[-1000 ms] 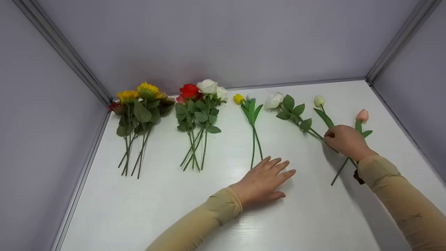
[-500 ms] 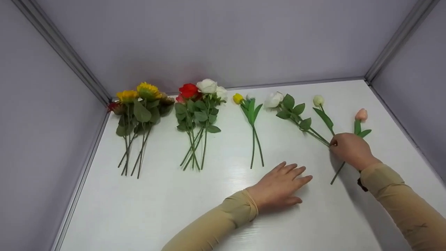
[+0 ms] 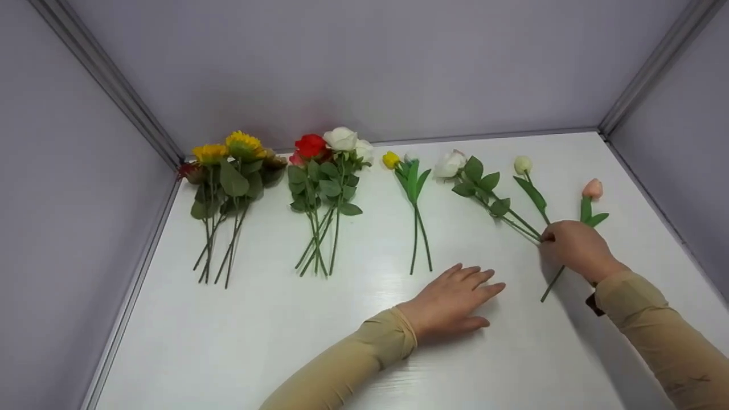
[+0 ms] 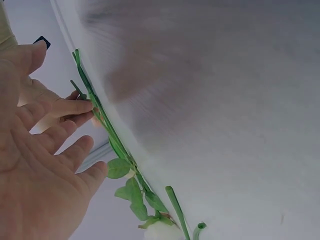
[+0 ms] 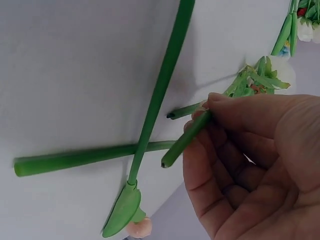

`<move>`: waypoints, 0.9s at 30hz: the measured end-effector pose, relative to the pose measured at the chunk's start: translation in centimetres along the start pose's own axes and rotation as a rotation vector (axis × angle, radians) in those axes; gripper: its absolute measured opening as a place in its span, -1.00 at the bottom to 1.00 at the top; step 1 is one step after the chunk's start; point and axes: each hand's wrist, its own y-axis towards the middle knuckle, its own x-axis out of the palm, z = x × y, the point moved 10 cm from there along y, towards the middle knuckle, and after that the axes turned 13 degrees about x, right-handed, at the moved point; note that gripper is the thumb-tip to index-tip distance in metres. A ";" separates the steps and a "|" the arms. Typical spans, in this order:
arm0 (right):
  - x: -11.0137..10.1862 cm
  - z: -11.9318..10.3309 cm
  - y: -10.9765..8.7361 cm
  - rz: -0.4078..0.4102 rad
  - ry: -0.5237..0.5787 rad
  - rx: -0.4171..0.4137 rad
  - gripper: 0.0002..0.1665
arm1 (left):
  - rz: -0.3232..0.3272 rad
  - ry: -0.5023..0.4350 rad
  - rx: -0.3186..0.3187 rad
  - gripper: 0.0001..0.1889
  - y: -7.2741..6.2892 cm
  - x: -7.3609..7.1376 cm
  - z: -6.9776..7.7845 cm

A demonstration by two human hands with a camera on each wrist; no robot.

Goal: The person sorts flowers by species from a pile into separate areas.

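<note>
My right hand point(image 3: 578, 247) pinches the cut end of a rose stem point(image 5: 185, 140) between thumb and fingers. A second rose stem point(image 5: 182, 111) lies just beside it in the right wrist view. Both stems lead to leaves and a pinkish-white rose point(image 3: 450, 164) lying toward the back wall. Near this hand are a cream tulip point(image 3: 523, 165) and a pink tulip point(image 3: 592, 189), their stems crossing partly hidden under the hand. My left hand point(image 3: 453, 302), palm down with fingers spread, holds nothing and is low over the white table.
Yellow and pale blue tulips point(image 3: 413, 182) lie crossed mid-table. Left of them are a bunch of red and white roses point(image 3: 327, 188) and a bunch with sunflowers point(image 3: 230, 182). Grey panels point(image 3: 364, 68) enclose the table point(image 3: 273, 341) at back and sides.
My right hand has moved nearer and slightly right, onto the rose stem's end. My left hand has shifted right, uncovering the ends of the mid-table tulip stems.
</note>
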 end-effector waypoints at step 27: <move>4.3 -8.0 -1.1 -0.192 0.779 0.088 -0.47 | 0.682 -0.899 -0.569 -0.64 -7.7 -3.9 -12.6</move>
